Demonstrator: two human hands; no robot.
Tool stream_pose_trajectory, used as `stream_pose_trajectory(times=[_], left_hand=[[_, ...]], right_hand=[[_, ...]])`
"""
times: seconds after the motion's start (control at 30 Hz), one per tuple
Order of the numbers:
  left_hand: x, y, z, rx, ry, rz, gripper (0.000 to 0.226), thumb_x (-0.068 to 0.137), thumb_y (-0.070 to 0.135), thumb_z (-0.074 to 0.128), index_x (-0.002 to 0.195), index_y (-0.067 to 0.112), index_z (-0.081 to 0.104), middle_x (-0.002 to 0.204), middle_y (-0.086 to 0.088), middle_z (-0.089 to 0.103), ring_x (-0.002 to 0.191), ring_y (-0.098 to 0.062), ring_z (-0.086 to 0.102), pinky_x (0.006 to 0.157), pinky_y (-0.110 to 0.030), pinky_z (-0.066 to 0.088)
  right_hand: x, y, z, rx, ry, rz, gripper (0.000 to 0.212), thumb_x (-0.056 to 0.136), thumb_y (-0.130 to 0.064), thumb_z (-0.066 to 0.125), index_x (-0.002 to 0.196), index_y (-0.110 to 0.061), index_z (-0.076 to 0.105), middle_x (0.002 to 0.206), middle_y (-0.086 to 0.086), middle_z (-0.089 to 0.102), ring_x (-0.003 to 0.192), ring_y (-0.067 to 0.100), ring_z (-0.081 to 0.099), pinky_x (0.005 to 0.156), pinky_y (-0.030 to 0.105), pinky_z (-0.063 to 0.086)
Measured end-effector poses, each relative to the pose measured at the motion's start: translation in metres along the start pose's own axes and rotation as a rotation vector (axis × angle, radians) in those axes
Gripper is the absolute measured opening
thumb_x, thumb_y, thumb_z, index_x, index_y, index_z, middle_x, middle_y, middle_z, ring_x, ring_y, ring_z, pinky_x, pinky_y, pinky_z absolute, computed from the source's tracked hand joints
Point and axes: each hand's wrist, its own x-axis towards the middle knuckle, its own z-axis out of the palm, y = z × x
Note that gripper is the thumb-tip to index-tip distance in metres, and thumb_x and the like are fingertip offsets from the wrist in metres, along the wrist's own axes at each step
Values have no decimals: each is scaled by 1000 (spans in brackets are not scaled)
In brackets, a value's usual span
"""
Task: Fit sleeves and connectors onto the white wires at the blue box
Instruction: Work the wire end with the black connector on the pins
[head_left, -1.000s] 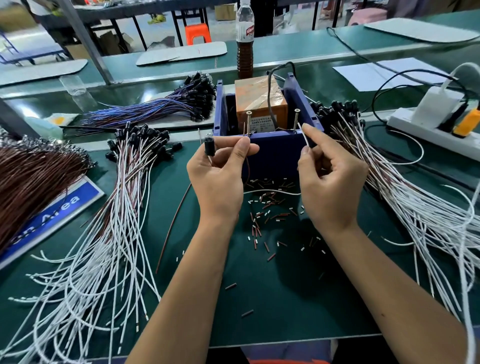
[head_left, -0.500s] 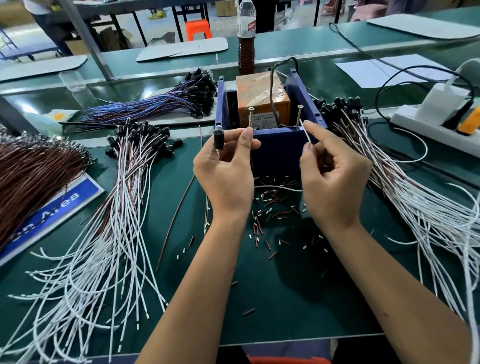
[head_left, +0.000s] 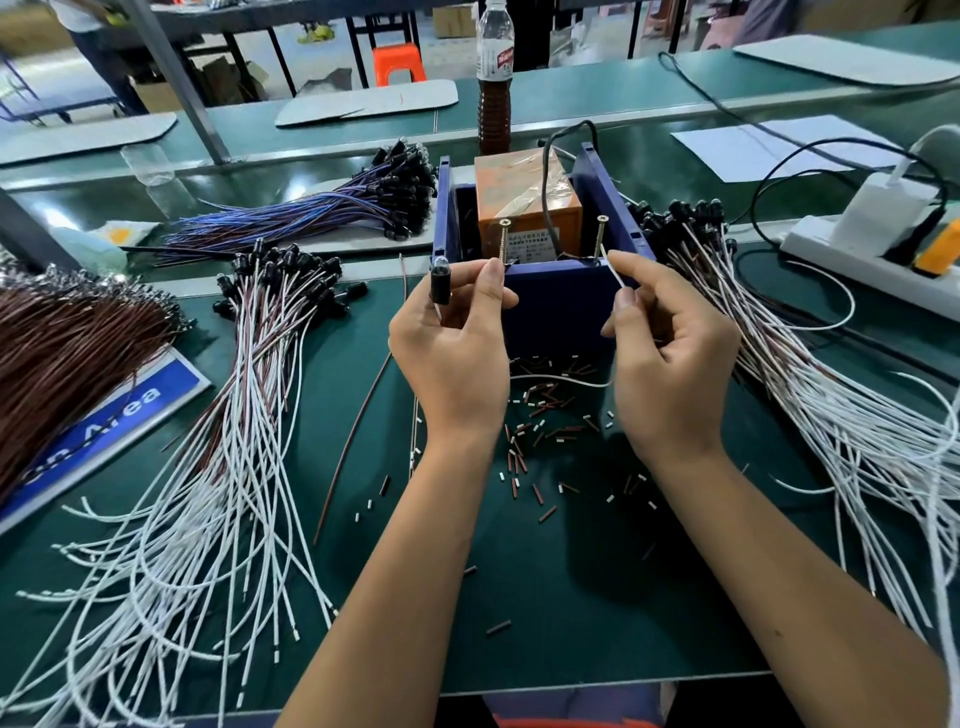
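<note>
Fingers of the left hand (head_left: 452, 353) curl round a short black cylindrical connector (head_left: 441, 283) with a clear domed tip, holding it upright just off the left front corner of the blue box (head_left: 558, 306). The right hand (head_left: 670, 364) pinches a thin white wire (head_left: 613, 273) between thumb and forefinger, its free end slanting up toward the right of two brass screws (head_left: 601, 236) standing on the box's front edge; the wire's slack loops between the wrists over the green mat (head_left: 571, 597). The box is smooth moulded plastic, open at the top, with an orange film-wrapped block (head_left: 524, 192) inside. Short brown and white sleeve offcuts (head_left: 540, 410) litter the mat below. Fans of white wires with black connector heads lie at left (head_left: 218, 467) and right (head_left: 831, 395). Against half a second ago, both hands sit in almost the same pose, the connector a touch nearer the box corner. Whether the wire tip touches the screw cannot be made out, and the link between wire and connector is hidden by the left hand
</note>
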Motion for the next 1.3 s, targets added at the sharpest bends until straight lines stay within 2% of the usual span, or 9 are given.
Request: stream_pose_trajectory(times=[0.2,0.3,0.43,0.57,0.7,1.0,1.3], left_hand=[[-1,0,-1,30,13,23,11,96,13,71,85,11,75,70,1,73,64,-6,63,70,-19,48],[-2,0,-1,61,12,20,14,96,12,67,85,13,76,71,3,74,62,-6,59,66,-18,45],[-4,3,-1,62,16,31,14,95,7,65,88,14,76,71,5,75,66,-6,65,67,-14,47],[-4,5,-1,31,17,52,16,94,4,68,85,18,70,71,4,75,70,-12,72,71,-22,54],[-4,6,-2,25,18,61,16,94,4,70,85,17,69,73,2,76,66,-10,71,67,-26,54],[-4,5,-2,43,-4,67,14,94,5,70,84,14,72,72,2,75,63,-8,69,65,-22,52],[-4,6,-3,40,-18,46,15,95,7,70,83,16,72,73,-2,75,59,-12,62,65,-31,50]], right_hand=[[0,-2,-1,42,-18,31,29,100,-7,56,120,-15,76,72,-9,64,67,16,63,63,25,53],[0,-2,-1,53,-15,44,29,100,-5,56,119,-14,77,72,-8,64,67,15,63,64,21,50],[0,-2,-2,82,-6,60,30,100,-3,55,116,-16,76,72,-9,64,69,11,62,66,19,50],[1,-1,-2,109,15,74,30,100,-2,55,114,-15,77,73,-3,66,69,14,62,66,25,50],[1,-2,-3,118,27,69,30,99,-2,54,113,-16,77,73,2,66,68,19,62,65,33,50],[1,-1,-3,127,19,73,30,99,-1,54,112,-14,77,75,1,68,69,17,63,65,34,51],[1,0,-3,107,10,63,29,100,-4,54,112,-16,77,72,1,67,67,20,62,62,37,50]])
